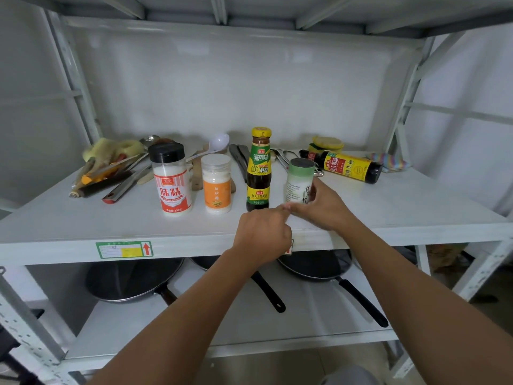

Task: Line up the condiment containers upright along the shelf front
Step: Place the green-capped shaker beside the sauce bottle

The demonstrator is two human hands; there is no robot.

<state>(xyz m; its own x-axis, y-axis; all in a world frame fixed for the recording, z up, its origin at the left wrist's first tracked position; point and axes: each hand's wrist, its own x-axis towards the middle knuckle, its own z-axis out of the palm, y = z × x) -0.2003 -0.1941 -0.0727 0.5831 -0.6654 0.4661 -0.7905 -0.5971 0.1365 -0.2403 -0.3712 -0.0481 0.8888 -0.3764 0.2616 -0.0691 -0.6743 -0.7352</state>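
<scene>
Three containers stand upright in a row on the white shelf (pixel 83 218): a black-capped jar with a red label (pixel 172 180), a small white jar with an orange label (pixel 217 184), and a dark sauce bottle with a yellow cap (pixel 259 170). To their right stands a green-lidded white jar (pixel 299 182), and my right hand (pixel 322 207) is wrapped around its lower part. My left hand (pixel 262 234) is curled at the shelf front, its fingertips touching the right hand's. A dark bottle with a yellow label (pixel 347 165) lies on its side farther back right.
Knives, spoons, tongs and other utensils (pixel 116 173) lie across the back of the shelf, with a yellow sponge (pixel 327 143) and a striped cloth (pixel 388 161) at the back right. Black pans (pixel 130 279) sit on the shelf below.
</scene>
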